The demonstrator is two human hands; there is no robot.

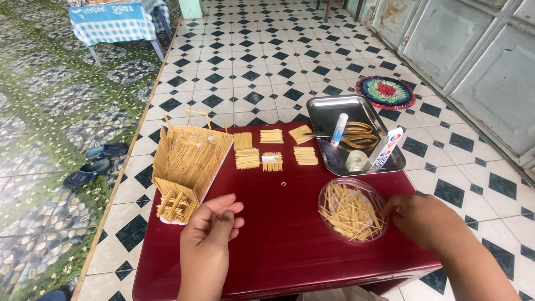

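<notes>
The person sits at a dark red surface (284, 234) standing on a black and white tiled floor (262, 72). The right hand (426, 220) rests at the edge of a clear round dish (352, 210) filled with loose toothpicks (348, 214); its fingers touch the rim on the right side. I cannot tell if the grip already has a stick, because the fingertips are turned away and hidden. The left hand (210, 226) lies over the front part of the surface, fingers half curled and loosely apart, and its grip holds nothing that I can see. It is just beside a small house model made of toothpicks (186, 167), which stands at the left edge of the surface on a white base.

Behind the hands, near the middle of the surface, lie several small flat panels of glued toothpicks (271, 150), set in two short rows. At the far right corner is a metal tray (334, 108). In it I see a glue stick (338, 129), scissors with yellow handles (359, 136), a roll of clear tape (356, 160) and a small white box (385, 147) leaning at the tray edge.

On the floor to the left lie dark sandals (95, 164), and farther back stands a table with a blue checked cloth (117, 22). A round colourful mat (385, 92) lies near the grey door (473, 50).
</notes>
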